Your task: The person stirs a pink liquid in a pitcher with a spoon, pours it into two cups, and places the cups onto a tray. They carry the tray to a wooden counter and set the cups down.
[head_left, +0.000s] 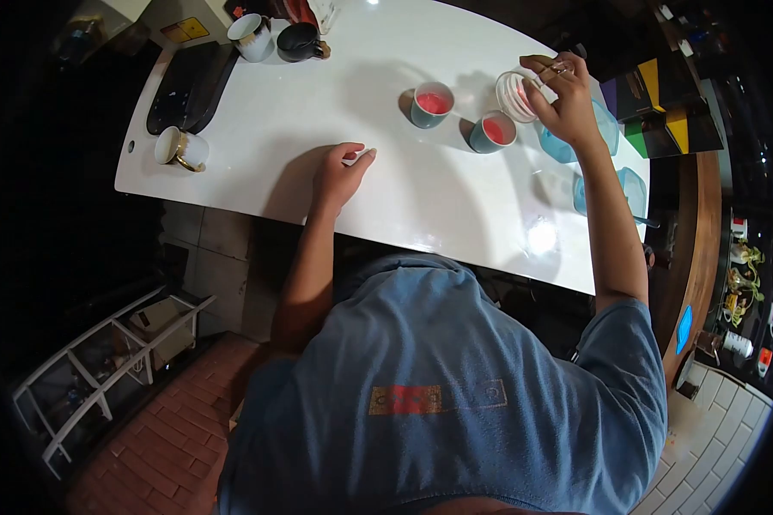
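Sitting at the far left of the frame, on the white table [386,197]: a white mug [181,148] lying on its side, mouth pointing left. Standing at upper left: a white cup [251,37] beside a black cup [299,40], with a yellow label [185,29] behind them, its writing too small to read. Resting left of centre: the left hand [341,174], fingers curled narrowly on a small white piece [362,155]. Standing right of centre: two grey cups [431,104] [493,131] filled with pink. Tilting at upper right: a clear glass [514,95], mouth facing left, long axis near level, pinched at the rim by the right hand [564,101]. Showing at bottom centre: an unreadable red patch [405,399] on the blue shirt [455,386].
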`<control>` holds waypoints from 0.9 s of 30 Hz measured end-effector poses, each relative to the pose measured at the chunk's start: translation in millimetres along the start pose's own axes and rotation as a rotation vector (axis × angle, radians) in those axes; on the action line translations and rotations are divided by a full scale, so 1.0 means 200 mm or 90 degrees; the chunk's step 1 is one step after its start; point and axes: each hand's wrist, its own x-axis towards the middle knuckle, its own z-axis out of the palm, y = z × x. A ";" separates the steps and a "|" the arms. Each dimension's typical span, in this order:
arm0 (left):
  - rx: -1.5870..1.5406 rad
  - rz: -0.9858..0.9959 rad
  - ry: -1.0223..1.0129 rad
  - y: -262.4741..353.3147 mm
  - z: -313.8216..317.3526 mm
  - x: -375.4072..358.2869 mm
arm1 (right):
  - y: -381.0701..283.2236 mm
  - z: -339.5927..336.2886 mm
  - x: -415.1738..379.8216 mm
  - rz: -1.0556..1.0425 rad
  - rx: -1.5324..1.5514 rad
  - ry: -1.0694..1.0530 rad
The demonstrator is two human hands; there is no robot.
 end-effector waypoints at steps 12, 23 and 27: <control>-0.048 -0.011 -0.026 -0.01 0.00 0.00 | -0.06 0.02 -0.15 -0.019 -0.062 -0.072; -0.068 -0.007 -0.017 -0.05 0.00 0.01 | -0.09 0.00 -0.15 -0.061 -0.086 -0.080; -0.066 0.003 -0.020 -0.06 0.00 0.01 | -0.11 -0.02 -0.14 -0.071 -0.097 -0.083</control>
